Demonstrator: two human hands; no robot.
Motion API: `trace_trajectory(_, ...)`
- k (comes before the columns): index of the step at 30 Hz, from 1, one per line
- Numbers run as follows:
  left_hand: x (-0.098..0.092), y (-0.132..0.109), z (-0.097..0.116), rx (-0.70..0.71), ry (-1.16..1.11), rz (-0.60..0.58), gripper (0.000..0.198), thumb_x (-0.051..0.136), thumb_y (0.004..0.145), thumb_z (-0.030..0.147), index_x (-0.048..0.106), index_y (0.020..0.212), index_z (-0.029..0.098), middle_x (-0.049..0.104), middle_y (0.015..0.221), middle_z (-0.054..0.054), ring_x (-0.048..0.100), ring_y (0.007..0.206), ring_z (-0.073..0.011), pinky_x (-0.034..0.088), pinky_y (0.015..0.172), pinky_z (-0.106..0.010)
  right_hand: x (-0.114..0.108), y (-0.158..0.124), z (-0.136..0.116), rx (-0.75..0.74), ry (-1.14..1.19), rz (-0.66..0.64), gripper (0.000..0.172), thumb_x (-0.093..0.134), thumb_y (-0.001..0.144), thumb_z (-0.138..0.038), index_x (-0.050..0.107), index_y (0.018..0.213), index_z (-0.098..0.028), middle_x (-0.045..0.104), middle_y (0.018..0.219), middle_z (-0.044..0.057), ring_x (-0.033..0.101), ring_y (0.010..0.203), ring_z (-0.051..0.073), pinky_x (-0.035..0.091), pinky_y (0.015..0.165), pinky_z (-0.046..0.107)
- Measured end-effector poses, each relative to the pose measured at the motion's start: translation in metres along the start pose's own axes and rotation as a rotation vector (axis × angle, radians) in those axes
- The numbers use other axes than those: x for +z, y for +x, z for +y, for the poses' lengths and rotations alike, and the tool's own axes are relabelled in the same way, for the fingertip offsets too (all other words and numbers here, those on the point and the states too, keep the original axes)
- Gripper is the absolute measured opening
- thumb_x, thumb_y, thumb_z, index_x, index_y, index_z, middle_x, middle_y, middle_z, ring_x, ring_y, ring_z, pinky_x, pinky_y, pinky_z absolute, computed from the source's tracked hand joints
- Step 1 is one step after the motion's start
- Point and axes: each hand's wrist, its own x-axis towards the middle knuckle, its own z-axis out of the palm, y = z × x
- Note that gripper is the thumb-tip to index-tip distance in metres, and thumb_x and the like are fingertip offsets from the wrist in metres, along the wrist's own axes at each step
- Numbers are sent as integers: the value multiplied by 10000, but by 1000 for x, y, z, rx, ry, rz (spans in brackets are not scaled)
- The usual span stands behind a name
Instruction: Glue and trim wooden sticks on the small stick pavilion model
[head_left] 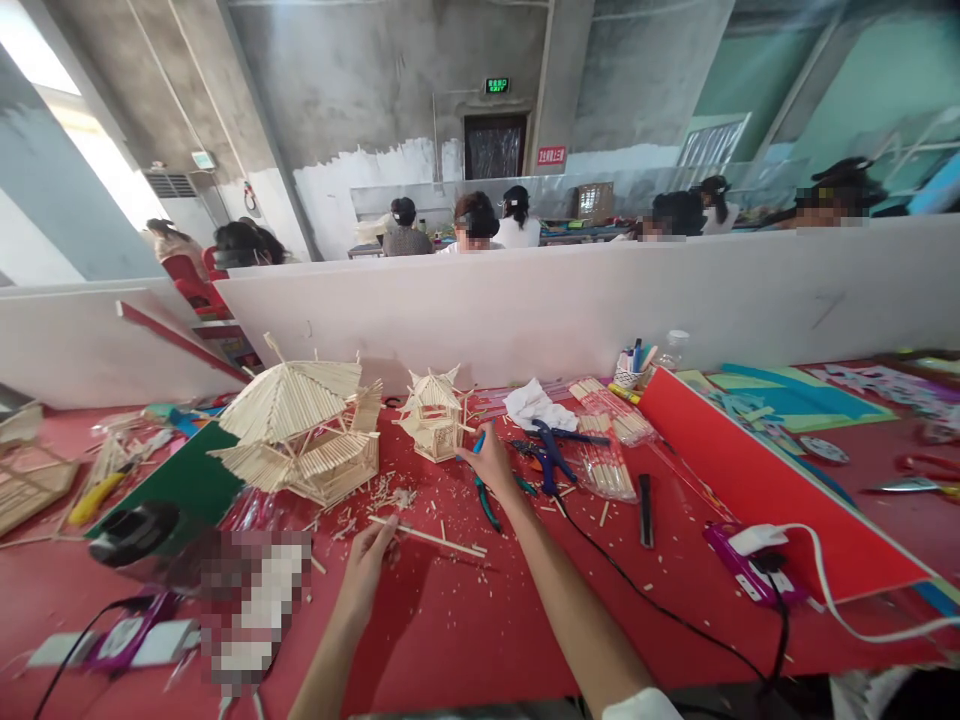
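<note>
Between the fingers of my left hand (370,556) is one end of a thin wooden stick (442,540), which points to the right over the red table (420,640). My right hand (489,458) is closed at the teal-handled pliers (486,500), just right of a small stick pavilion (433,418). Its fingertips are small in view, but a blue-teal handle shows at them. A larger stick pavilion (300,430) stands to the left. Wood scraps (390,492) lie between the models and my left hand.
A blue glue gun (551,458), packs of sticks (604,460), white tissue (538,405) and a black cutter (646,512) lie right. A red board (765,490) and purple power strip (754,565) stand farther right. A black bottle-like object (135,532) is left. People sit beyond the white partition (480,310).
</note>
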Motion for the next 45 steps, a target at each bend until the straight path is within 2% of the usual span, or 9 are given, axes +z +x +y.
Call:
trace_trajectory(7, -8, -3, -6, 8, -29, 24, 531, 747, 678, 684, 677, 694, 158, 560, 639, -7, 427, 569, -113, 350, 537, -226, 2, 4, -6, -43, 266, 174, 305, 554, 849, -500, 388, 903, -250, 520, 812, -27, 522, 674, 154, 431, 655, 257)
trace_trajectory(12, -12, -4, -8, 22, -29, 29, 525, 735, 692, 688, 673, 696, 166, 546, 629, -2, 443, 570, -116, 354, 536, -225, -2, 4, -5, -30, 338, 181, 275, 549, 841, -455, 357, 839, -258, 517, 783, -24, 559, 742, 176, 453, 719, 278)
trace_trajectory(18, -9, 1, 6, 85, -32, 40, 541, 738, 679, 700, 647, 656, 167, 498, 566, 21, 413, 520, -104, 314, 504, -227, -36, -6, 4, 6, 283, 17, 235, 616, 754, -349, 405, 806, -259, 592, 734, -15, 603, 728, 214, 453, 714, 303)
trace_trajectory(26, 14, 43, 19, 146, -46, -23, 590, 743, 636, 731, 684, 680, 146, 539, 558, 2, 408, 482, -98, 292, 474, -233, -113, -24, 12, 5, 224, -363, 204, 647, 725, -320, 490, 835, -248, 673, 790, -20, 655, 776, 203, 480, 715, 279)
trace_trajectory(28, 20, 53, 19, 154, -44, -33, 567, 749, 648, 712, 685, 686, 149, 522, 546, 11, 408, 486, -99, 296, 477, -232, -132, -32, 16, 8, 190, -470, 234, 705, 672, -297, 514, 799, -246, 680, 749, -37, 654, 717, 193, 473, 672, 261)
trace_trajectory(31, 30, 68, 20, 160, -44, -38, 575, 761, 624, 716, 673, 688, 151, 556, 591, 5, 418, 493, -92, 317, 480, -228, -147, -38, 17, 52, 107, -499, 195, 691, 715, -281, 514, 792, -250, 658, 637, -50, 615, 567, 177, 413, 565, 244)
trace_trajectory(34, 37, 80, 18, 165, -42, -39, 579, 757, 625, 717, 652, 679, 150, 533, 572, 19, 400, 468, -83, 299, 455, -222, -135, -33, 10, 58, -89, -344, 137, 631, 818, -295, 500, 808, -255, 603, 524, -59, 576, 491, 177, 358, 541, 246)
trace_trajectory(37, 40, 87, 12, 170, -43, -30, 588, 745, 631, 724, 639, 677, 146, 524, 562, 25, 402, 455, -79, 296, 444, -218, -104, -20, 0, 7, -157, -259, 108, 619, 845, -237, 515, 818, -248, 644, 621, -31, 618, 628, 182, 354, 610, 244)
trace_trajectory(45, 33, 82, 3, 201, -73, 11, 564, 711, 670, 720, 618, 698, 165, 501, 534, 38, 412, 441, -85, 296, 429, -214, -32, 0, 0, -30, -249, -242, 192, 671, 808, -174, 586, 974, -220, 694, 825, 7, 638, 772, 189, 375, 668, 244)
